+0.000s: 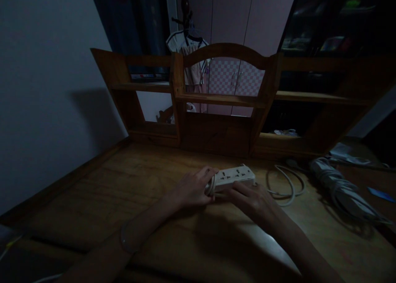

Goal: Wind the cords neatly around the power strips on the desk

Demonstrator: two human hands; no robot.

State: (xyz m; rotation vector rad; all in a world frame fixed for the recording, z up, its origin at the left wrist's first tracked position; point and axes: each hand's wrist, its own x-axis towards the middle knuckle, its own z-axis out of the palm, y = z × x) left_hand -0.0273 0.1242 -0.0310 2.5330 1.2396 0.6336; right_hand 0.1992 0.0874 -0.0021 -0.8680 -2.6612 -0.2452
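Note:
A white power strip with several sockets is held just above the wooden table, tilted slightly up to the right. My left hand is closed around its left end, where turns of its white cord wrap the strip. My right hand is closed at the strip's near long side, fingers curled against it; the fingertips are partly hidden. Right of that hand, a loose loop of white cord lies on the table.
A second bundle, a white strip wound in cord, lies at the table's right. Along the back edge stands a wooden shelf unit. A wall borders the left side. Clothes hang beyond the shelf.

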